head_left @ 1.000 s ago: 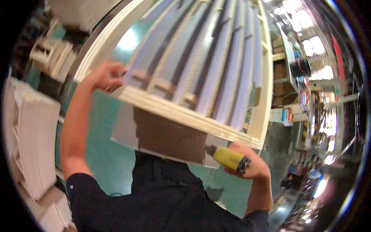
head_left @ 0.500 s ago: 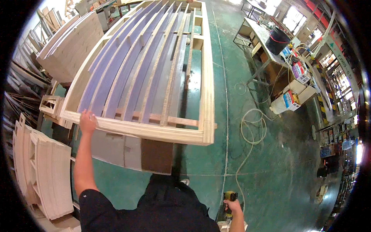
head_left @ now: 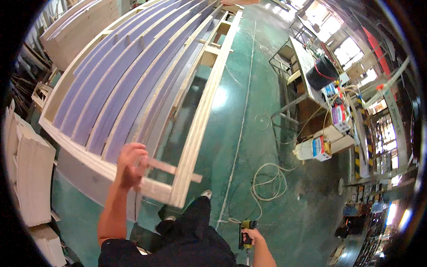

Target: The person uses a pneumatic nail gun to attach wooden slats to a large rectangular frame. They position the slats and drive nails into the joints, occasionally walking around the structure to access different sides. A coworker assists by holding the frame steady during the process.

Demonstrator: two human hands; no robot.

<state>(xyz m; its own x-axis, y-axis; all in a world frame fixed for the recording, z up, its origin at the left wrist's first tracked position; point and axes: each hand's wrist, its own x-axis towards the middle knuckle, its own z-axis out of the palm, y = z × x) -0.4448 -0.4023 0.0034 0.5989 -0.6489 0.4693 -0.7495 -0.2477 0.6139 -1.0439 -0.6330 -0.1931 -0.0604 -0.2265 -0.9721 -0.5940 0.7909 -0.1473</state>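
A large pale timber frame (head_left: pixel 184 160) lies in front of me, crossed lengthwise by several curved slats over bluish-purple sheeting. My left hand (head_left: pixel 130 165) is at its near end, fingers curled round the end of a wooden slat (head_left: pixel 153 116); the hand is slightly blurred. Low on the right, my right hand (head_left: pixel 254 236) grips a yellow-green and black nail gun (head_left: pixel 243 240) by its handle, away from the frame. Another person's hand (head_left: pixel 240 2) reaches in at the frame's far end, close to the slats.
Stacked pale wooden panels (head_left: pixel 33 164) stand at the left. On the right is a workbench (head_left: pixel 307 66) bearing a black bucket (head_left: pixel 321 74). A pale hose (head_left: pixel 254 187) lies coiled on the green floor, with a white jug (head_left: pixel 307 150) beyond it.
My left hand has left the frame's near left corner and moved right along the near rail to a slat. The view has turned. My right hand still holds the nail gun.
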